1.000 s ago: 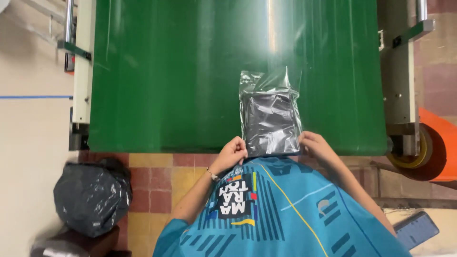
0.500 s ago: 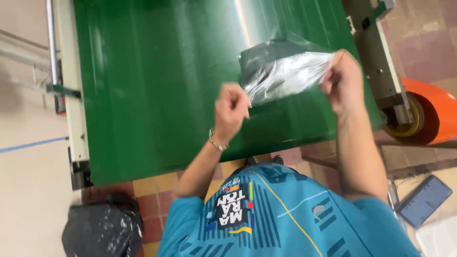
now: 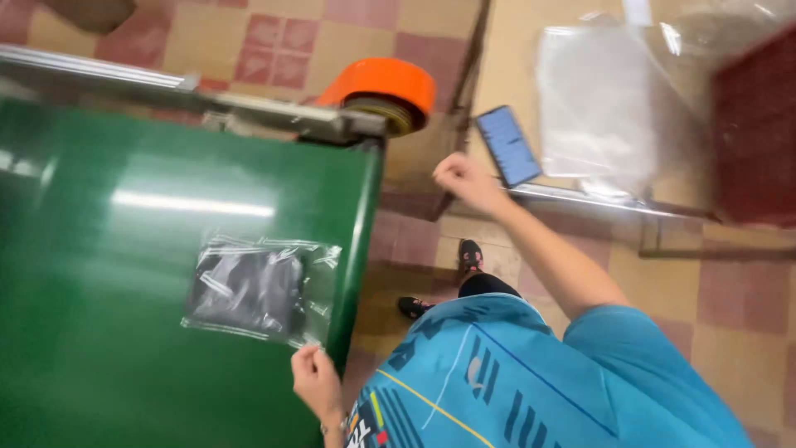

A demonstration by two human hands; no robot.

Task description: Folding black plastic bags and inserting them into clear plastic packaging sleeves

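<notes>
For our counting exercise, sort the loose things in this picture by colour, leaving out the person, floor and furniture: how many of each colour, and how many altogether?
Clear, with dark cloth inside: 1, the packed bag on the green belt, by the left hand
Clear, nothing inside: 1, the stack of bags
Orange: 1, the tape roll
Blue: 1, the phone, near the right hand
Total: 4

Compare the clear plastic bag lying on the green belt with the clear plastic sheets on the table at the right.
The clear plastic bag on the green belt holds a dark folded item; the clear plastic sheets on the right table look empty and pale. The bag lies beside the left hand; the sheets lie beyond the right hand, past a blue phone. Both are transparent, glossy and lie flat.
</notes>
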